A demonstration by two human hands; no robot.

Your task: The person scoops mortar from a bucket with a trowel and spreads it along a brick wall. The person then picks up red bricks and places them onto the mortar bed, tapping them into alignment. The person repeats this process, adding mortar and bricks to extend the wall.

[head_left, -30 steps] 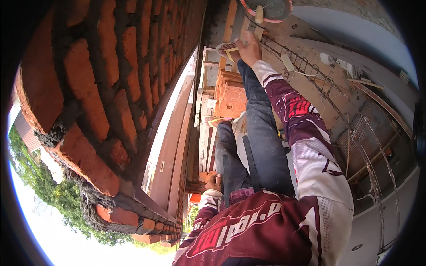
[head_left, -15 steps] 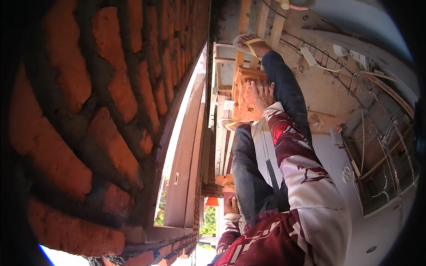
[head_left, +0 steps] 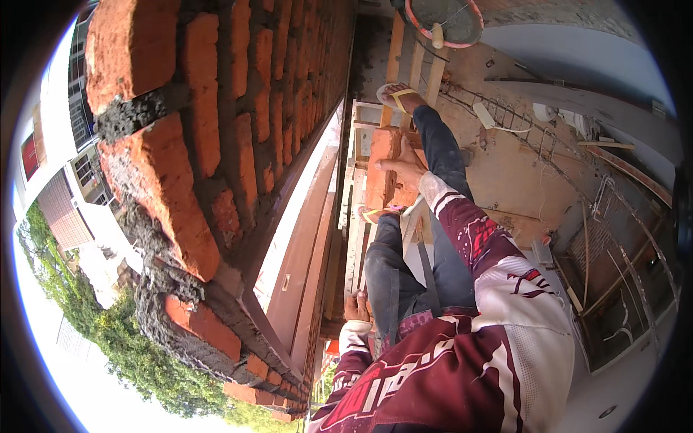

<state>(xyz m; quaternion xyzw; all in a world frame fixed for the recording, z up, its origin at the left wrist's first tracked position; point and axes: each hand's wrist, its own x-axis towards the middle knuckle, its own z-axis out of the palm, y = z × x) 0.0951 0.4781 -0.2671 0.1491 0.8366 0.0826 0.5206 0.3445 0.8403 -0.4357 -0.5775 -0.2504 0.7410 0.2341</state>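
Ahead of me, my right hand (head_left: 406, 169) is closed round an orange clay brick (head_left: 382, 148) on top of a small brick stack, the thumb reaching across its face. More brick (head_left: 404, 196) shows just below that hand. The stack sits between my sandalled feet, on wooden boards. My left hand (head_left: 356, 307) is low beside my left thigh, near the brown window frame (head_left: 296, 281). Its fingers look loosely extended with nothing visible in them, though they are small in view.
A brick wall (head_left: 209, 94) with grey mortar rises close on my left, its end ragged with wet mortar (head_left: 155, 249). A round pan of mortar (head_left: 451, 22) stands at the far end. Steel rebar cages (head_left: 534, 137) lie below on the right. Trees and buildings show outside.
My view has swung, bringing the wall's end and mortar pan into sight. My right hand has gone from lying flat on the stack to gripping a brick. My left hand appears higher in view.
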